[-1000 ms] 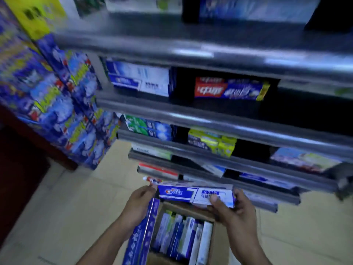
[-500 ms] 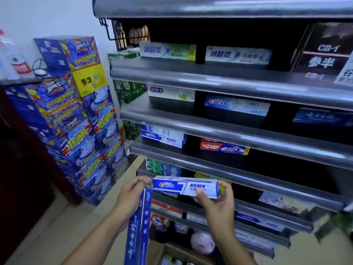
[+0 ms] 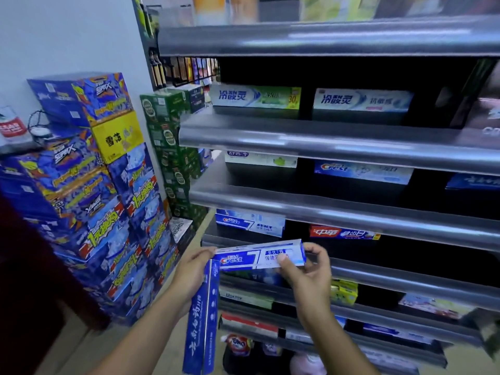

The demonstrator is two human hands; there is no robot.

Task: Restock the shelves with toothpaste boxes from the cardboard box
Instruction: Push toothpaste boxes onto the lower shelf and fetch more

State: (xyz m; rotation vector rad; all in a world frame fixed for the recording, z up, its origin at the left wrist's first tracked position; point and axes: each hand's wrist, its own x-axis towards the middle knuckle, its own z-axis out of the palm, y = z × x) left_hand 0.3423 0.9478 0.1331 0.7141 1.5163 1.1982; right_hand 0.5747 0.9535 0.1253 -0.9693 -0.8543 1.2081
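A blue and white Crest toothpaste box point(image 3: 257, 257) is held level in front of the shelf unit point(image 3: 324, 204). My right hand point(image 3: 305, 272) pinches its right end. My left hand point(image 3: 193, 274) touches its left end and grips dark blue toothpaste boxes point(image 3: 201, 320) that hang down along my forearm. A matching Crest box point(image 3: 250, 222) lies on the shelf just above and behind the held one, next to a red box point(image 3: 343, 233). The cardboard box is out of view.
Grey shelves carry more toothpaste boxes, with dark gaps between them. Stacked blue drink cartons point(image 3: 89, 201) and green cartons point(image 3: 173, 147) stand at the left against a white wall. Detergent pouches point(image 3: 239, 345) sit on the bottom level.
My view has tilted up from the cardboard box to the shelves. Both hands have raised the Crest box from above the carton to the height of the shelf with the matching box.
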